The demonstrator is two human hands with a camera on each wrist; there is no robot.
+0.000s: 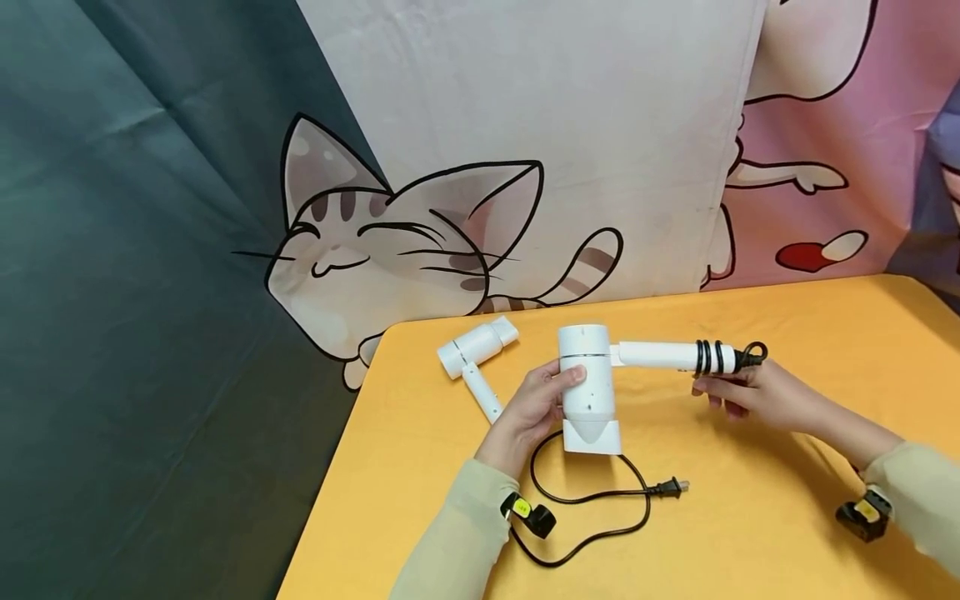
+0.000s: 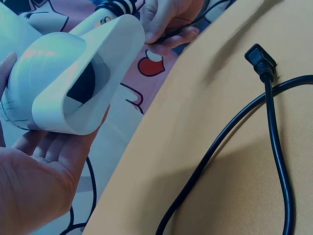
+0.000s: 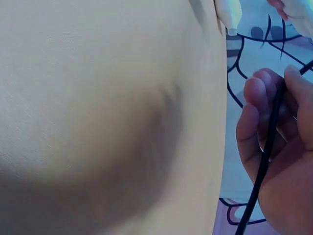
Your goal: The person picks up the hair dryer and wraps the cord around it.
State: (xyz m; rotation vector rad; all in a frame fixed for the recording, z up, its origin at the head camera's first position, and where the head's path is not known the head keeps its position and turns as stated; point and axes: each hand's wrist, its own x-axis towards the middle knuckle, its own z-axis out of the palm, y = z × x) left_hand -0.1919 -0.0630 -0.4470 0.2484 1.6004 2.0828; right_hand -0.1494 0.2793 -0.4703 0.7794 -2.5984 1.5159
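My left hand point(image 1: 534, 404) grips a white hair dryer point(image 1: 588, 385) around its barrel, thumb on the near side, and holds it above the yellow table. The flat nozzle point(image 2: 105, 73) points toward me, and the handle point(image 1: 656, 355) stretches to the right. Black cord point(image 1: 703, 357) is wound several times round the handle's end. Just below that end, my right hand point(image 1: 753, 397) pinches a length of the cord point(image 3: 268, 147) between thumb and fingers; it runs across the palm. The plug of this cord does not show.
A second white hair dryer point(image 1: 478, 347) lies on the table point(image 1: 840, 333) at the back left, its handle partly behind my left hand. A loose black cord point(image 1: 600, 537) with a two-pin plug point(image 1: 667, 488) curves across the table in front. A cartoon-printed cloth point(image 1: 600, 125) hangs behind.
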